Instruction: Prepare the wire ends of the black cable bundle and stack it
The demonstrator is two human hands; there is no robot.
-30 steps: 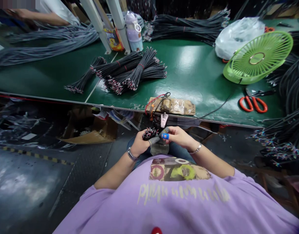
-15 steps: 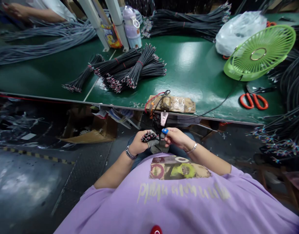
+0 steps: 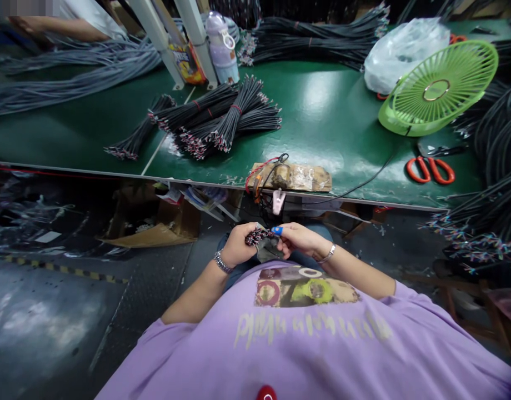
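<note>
My left hand (image 3: pixel 238 244) is closed round a bundle of thin black cables (image 3: pixel 255 237), whose stripped red and white ends point up between thumb and fingers. My right hand (image 3: pixel 300 240), with blue tape on one digit, pinches at the right edge of those ends; what its fingertips grip is too small to make out. Both hands are close together above my lap, just below the bench edge. A pale pink clip (image 3: pixel 277 201) hangs at that edge, right above the cables. Behind it lies a wooden block (image 3: pixel 309 176) with red and black wires attached.
Tied black cable bundles (image 3: pixel 222 119) lie on the green bench (image 3: pixel 322 122). To the right are a green fan (image 3: pixel 439 89), red-handled scissors (image 3: pixel 430 169) and a plastic bag (image 3: pixel 405 53). A bottle (image 3: pixel 222 50) stands by the posts. Another person's arm (image 3: pixel 76 28) shows at upper left.
My right hand drew back from the bundle half a second ago, and its fingertips are now at the wire ends again. My left hand has kept its hold on the cables.
</note>
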